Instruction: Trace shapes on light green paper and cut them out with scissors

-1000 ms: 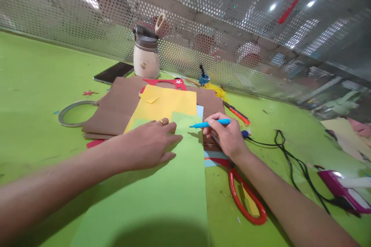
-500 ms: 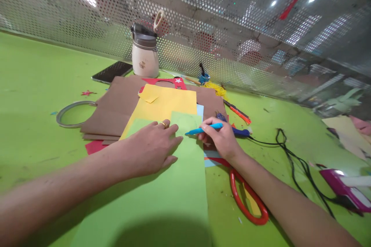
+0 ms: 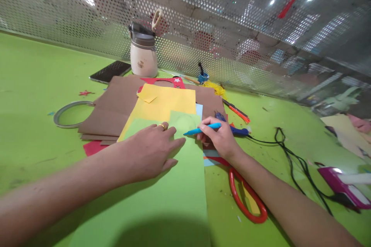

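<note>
So, two hands on one light green paper sheet: left hand pressed flat with fingers spread, right hand gripping one blue pen, tip at the sheet's far end. One pair of red scissors right of the sheet, blades hidden under the wrist. Pen's crept slightly left since before.

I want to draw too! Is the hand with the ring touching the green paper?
Touching. In the head view the left hand lies flat, palm down, on the green paper, fingers spread across it with no gap showing beneath them.
</note>
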A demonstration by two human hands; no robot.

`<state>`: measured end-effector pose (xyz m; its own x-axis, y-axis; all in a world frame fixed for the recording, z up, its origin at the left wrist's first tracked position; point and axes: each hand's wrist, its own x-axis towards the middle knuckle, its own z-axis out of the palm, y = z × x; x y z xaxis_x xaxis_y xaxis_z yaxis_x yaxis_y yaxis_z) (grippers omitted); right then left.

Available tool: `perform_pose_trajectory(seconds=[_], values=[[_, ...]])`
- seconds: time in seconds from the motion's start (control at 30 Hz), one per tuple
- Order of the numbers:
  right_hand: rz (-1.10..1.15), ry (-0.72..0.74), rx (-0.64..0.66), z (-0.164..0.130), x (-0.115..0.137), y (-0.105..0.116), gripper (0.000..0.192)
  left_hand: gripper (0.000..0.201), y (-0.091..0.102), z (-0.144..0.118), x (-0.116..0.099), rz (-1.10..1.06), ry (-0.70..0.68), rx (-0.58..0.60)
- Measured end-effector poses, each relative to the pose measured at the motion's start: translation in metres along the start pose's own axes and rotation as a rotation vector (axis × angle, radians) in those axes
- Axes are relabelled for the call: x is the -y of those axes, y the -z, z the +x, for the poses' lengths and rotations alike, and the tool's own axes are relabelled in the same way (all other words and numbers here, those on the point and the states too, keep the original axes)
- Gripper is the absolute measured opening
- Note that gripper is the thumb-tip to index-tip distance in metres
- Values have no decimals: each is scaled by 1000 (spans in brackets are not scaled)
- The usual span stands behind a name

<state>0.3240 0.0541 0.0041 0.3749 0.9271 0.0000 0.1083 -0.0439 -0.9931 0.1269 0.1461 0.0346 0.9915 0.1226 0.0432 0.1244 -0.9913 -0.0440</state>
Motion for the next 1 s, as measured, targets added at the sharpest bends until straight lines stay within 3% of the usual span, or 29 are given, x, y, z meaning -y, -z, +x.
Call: perform_pose_trajectory(seconds=[0.17,1.0], values=[[2,7,-5,0,0,1,16,42,4,0,-4,48,9,112],[-28,23,32,0,-2,2,15,44,-3,1,-2,82,3,66]])
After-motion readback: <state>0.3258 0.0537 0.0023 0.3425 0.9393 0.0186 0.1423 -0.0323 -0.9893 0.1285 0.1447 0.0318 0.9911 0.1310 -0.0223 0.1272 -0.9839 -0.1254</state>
